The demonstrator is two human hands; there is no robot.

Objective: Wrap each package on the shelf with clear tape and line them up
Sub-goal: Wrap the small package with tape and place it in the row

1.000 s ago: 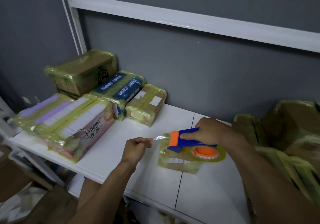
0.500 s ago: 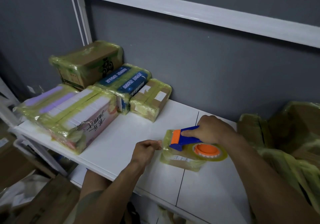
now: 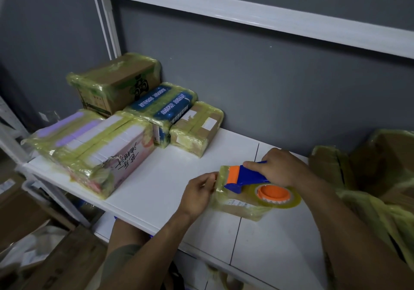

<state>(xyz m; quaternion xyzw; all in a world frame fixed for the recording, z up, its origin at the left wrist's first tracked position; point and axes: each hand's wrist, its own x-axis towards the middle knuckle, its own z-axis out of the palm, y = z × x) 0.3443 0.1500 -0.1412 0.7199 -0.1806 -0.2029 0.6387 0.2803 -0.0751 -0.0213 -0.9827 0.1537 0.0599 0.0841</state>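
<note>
At the shelf's front, toward five o'clock of the view, we list first the right hand point(image 3: 277, 166): its fingers are curled round the blue handle of a tape dispenser point(image 3: 244, 177), gripping it from above. The dispenser has a blue body and an orange head pointing to nine o'clock. An orange-hubbed roll of clear tape point(image 3: 289, 202) sits at its four o'clock end. It rests on top of the small parcel point(image 3: 237, 208).

Left hand point(image 3: 197, 194): at nine o'clock of that parcel, fingers curled, thumb and fingertips pinching its left edge. Whether a tape end lies between them we cannot tell.

Small parcel: flat, brown, with a printed label and yellowish film over it. It lies on the white shelf point(image 3: 156, 191), across the seam between two boards.

Outward, toward ten o'clock, we count five wrapped packages set close together:
- a brown parcel with white labels point(image 3: 197, 128);
- a blue box with white lettering point(image 3: 163, 106), touching it at nine o'clock;
- a cardboard box point(image 3: 116, 83) in the back corner;
- a pink-and-white carton point(image 3: 112, 153) bearing handwritten black characters, at the front edge;
- a purple-striped package point(image 3: 65, 128) just beside the carton at nine o'clock.

At three o'clock of the hands stands a heap of film-wrapped boxes point(image 3: 369, 173). At twelve o'clock a white rail point(image 3: 246, 14) crosses the grey wall point(image 3: 268, 83).
</note>
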